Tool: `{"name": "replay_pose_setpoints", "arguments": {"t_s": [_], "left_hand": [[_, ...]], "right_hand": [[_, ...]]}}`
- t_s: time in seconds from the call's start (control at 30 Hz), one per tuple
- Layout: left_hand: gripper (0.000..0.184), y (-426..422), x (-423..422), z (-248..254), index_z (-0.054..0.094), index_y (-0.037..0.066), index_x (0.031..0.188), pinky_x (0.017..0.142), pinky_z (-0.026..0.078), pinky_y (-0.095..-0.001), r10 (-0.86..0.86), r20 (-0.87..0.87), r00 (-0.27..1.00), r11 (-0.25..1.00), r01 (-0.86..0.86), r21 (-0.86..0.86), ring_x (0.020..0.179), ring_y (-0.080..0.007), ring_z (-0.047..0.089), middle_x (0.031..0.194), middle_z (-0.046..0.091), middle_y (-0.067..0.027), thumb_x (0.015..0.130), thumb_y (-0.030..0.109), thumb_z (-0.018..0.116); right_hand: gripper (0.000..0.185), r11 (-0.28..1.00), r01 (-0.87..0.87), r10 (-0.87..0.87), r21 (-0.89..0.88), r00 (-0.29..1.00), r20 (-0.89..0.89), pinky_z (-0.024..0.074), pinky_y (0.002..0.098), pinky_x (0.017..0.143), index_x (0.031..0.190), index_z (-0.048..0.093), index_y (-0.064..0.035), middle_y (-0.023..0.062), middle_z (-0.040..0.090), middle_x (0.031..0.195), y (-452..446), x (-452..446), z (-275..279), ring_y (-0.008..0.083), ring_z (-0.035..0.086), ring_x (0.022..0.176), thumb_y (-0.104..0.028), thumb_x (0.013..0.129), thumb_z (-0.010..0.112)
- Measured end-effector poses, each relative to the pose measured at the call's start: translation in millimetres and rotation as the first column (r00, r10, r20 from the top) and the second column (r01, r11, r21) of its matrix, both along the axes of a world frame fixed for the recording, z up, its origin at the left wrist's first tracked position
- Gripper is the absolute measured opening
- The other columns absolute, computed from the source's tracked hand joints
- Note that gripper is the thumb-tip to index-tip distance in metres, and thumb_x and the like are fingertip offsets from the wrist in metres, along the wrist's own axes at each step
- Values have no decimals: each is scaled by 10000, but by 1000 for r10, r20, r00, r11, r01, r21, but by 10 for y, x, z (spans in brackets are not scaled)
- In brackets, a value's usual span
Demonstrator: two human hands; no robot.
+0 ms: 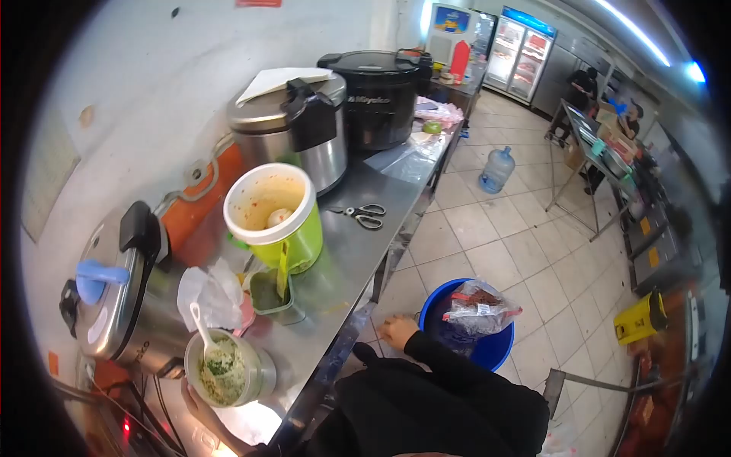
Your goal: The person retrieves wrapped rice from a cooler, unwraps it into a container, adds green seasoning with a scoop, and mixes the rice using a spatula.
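Note:
My left hand is at the near left side of a round tub, gripping its wall. Part of the hand is hidden by the tub. Inside it is a pale mixture flecked with green, with a white spoon standing in it. My right hand hangs beside the table over the floor, near a blue basin. Its fingers are loosely curled, and nothing shows in them. Just beyond the tub are a crumpled clear plastic bag and a translucent square container with a yellow-green handled utensil in it.
A green and white bucket, scissors and rice cookers crowd the metal table. A plastic bag lies in the basin. A water jug stands on the floor; people are farther back.

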State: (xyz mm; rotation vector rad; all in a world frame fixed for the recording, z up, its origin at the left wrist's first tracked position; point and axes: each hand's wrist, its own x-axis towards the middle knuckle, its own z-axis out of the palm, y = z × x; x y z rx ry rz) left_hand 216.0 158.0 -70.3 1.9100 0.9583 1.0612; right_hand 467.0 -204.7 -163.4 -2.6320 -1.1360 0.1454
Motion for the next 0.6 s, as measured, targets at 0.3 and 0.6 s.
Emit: {"name": "replay_pose_setpoints", "arguments": {"t_s": [0.3, 0.6], "left_hand": [[332, -393, 5, 186, 462, 0, 1004, 770, 362, -298, 255, 8, 967, 927, -247, 282, 900, -227, 469, 989, 494, -132, 841, 251, 317], [249, -1397, 1147, 78, 485, -30, 897, 727, 372, -312, 209, 159, 965, 848, -260, 462, 802, -229, 484, 875, 512, -133, 819, 175, 369]], "right_hand": [[187, 962, -138, 23, -237, 903, -430, 423, 393, 673, 797, 575, -126, 106, 543, 870, -120, 195, -587, 274, 520, 818, -236, 705, 456], [357, 824, -138, -183, -550, 853, -489, 410, 359, 735, 894, 564, -60, 123, 541, 934, -791, 944, -670, 252, 503, 899, -339, 673, 532]]}}
